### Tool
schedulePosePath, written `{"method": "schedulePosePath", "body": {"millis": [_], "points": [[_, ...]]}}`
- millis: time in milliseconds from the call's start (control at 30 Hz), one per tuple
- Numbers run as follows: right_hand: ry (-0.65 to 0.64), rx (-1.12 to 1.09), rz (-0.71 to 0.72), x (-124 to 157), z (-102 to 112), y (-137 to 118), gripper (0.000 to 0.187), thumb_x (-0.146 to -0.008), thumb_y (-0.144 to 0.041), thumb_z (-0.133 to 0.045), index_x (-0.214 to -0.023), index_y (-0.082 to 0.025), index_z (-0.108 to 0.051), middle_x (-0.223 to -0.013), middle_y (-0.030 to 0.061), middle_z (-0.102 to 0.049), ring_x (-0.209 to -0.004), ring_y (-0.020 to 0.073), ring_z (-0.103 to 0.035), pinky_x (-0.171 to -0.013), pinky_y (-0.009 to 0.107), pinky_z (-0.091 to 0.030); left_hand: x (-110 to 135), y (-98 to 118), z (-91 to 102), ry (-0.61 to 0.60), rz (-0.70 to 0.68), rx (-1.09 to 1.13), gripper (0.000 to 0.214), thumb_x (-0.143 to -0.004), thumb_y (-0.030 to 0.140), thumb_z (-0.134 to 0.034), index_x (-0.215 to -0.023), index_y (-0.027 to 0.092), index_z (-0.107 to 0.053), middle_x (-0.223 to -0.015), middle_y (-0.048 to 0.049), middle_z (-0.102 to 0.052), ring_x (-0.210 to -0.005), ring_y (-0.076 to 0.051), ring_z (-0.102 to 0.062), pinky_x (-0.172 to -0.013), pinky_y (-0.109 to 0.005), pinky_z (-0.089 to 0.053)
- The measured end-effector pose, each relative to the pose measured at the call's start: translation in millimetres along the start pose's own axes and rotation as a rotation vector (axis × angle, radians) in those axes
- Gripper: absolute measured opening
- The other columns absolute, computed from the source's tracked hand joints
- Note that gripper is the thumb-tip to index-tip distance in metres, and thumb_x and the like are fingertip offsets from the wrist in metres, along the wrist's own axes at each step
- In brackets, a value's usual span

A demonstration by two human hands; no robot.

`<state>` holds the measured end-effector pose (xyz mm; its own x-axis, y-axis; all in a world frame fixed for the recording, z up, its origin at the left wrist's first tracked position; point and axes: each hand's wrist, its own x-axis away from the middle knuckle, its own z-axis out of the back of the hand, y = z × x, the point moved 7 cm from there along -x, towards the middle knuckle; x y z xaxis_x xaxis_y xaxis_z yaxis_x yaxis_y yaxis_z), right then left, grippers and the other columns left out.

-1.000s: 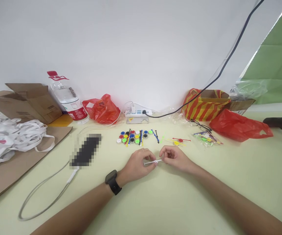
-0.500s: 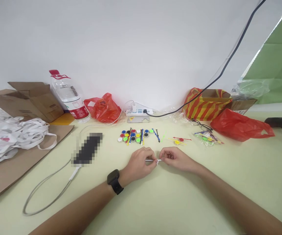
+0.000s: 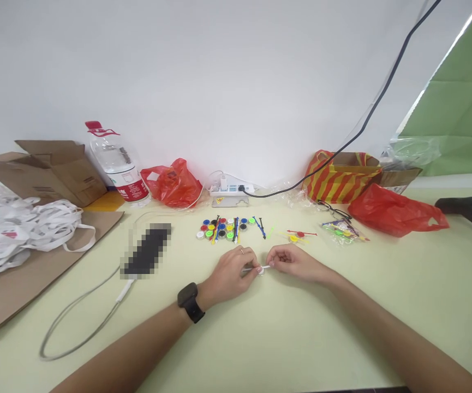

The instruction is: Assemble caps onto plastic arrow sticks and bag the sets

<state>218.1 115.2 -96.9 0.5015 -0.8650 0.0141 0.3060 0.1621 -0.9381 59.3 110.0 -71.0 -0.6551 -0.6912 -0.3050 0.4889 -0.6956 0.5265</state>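
Observation:
A thin white plastic stick with a small round white piece (image 3: 261, 269) lies between my two hands, low over the pale green table (image 3: 285, 338). My left hand (image 3: 229, 274), with a black watch on its wrist, pinches the stick's left end. My right hand (image 3: 291, 261) pinches the round piece at the right end. Just beyond my hands sits a cluster of small coloured discs and sticks (image 3: 225, 228). More red and yellow pieces (image 3: 299, 236) lie to their right.
A blurred dark phone (image 3: 146, 251) with a grey cable lies left of my hands. Behind stand a water bottle (image 3: 118, 166), a red bag (image 3: 174, 183), a power strip (image 3: 231, 191), a striped bag (image 3: 340, 174), glasses (image 3: 336, 208) and another red bag (image 3: 391, 210). Cardboard and white straps (image 3: 18, 229) fill the left.
My hands have closed in on each other a little, and less of the white stick shows between them. Nothing else on the table has moved.

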Motion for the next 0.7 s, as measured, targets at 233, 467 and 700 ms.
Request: {"method": "schedulePosePath", "body": {"millis": [233, 467, 700], "points": [[0.108, -0.057, -0.032, -2, 8, 5, 0.027, -0.091, -0.044, -0.067, -0.093, -0.017, -0.067, -0.074, -0.0003, -0.059, -0.062, 0.0123, -0.051, -0.057, 0.025, -0.039, 0, -1, 2.2, 0.034, 0.017, 0.092, 0.006, -0.094, 0.023, -0.060, -0.090, 0.024, -0.065, -0.093, -0.0025, -0.069, -0.093, -0.022, -0.063, -0.082, -0.034, -0.049], [0.300, -0.116, -0.141, 4, 22, 7, 0.043, -0.090, -0.060, -0.064, -0.110, -0.022, -0.068, -0.080, 0.0011, -0.063, -0.050, 0.0105, -0.047, -0.043, 0.023, -0.033, -1, -20, 14.8, 0.242, 0.163, 0.151, 0.015, -0.102, 0.029, -0.052, -0.093, 0.022, -0.062, -0.094, -0.0030, -0.066, -0.092, -0.020, -0.059, -0.081, -0.034, -0.047], [0.489, -0.319, -0.176, 15, 38, 6, 0.052, -0.090, -0.069, -0.059, -0.080, -0.019, -0.068, -0.046, -0.0099, -0.022, -0.042, 0.0091, -0.017, -0.040, 0.025, -0.015, -1, -24, 19.7, 0.338, 0.154, 0.172, 0.018, -0.105, 0.030, -0.048, -0.098, 0.021, -0.062, -0.097, -0.0033, -0.067, -0.093, -0.019, -0.059, -0.082, -0.034, -0.045]]}}
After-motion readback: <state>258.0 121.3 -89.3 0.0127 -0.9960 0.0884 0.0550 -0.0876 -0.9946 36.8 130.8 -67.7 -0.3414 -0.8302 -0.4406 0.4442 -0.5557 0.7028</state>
